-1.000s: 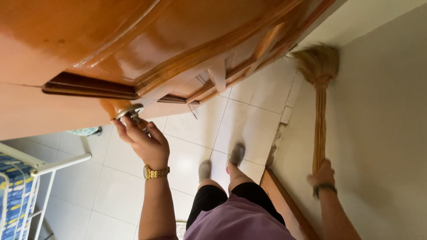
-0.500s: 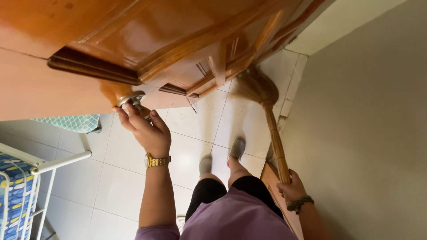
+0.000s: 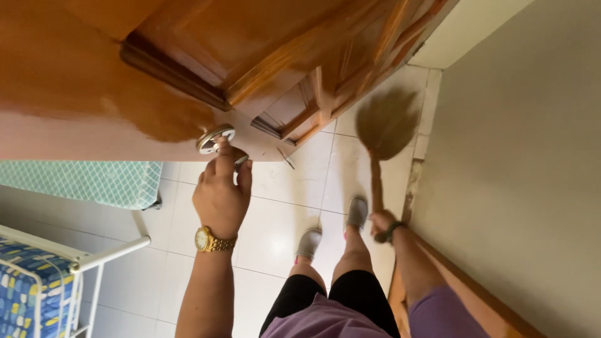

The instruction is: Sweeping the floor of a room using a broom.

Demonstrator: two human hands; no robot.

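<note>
Head view: left hand (image 3: pixel 220 195) gripping knob (image 3: pixel 216 138), holding door (image 3: pixel 250 56) steady; right hand (image 3: pixel 383 224) clenching broom (image 3: pixel 383 128); best swept low, bristles flat along floor (image 3: pixel 275 213).

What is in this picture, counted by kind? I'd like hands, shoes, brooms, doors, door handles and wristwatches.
Hands: 2, the left hand at the round silver metal door handle, the right hand gripping the straw broom with a brown stick
Grey slip-on shoes: 2
Brooms: 1
Glossy brown wooden doors: 1
Door handles: 1
Gold metal wristwatches: 1
Total: 8
</note>
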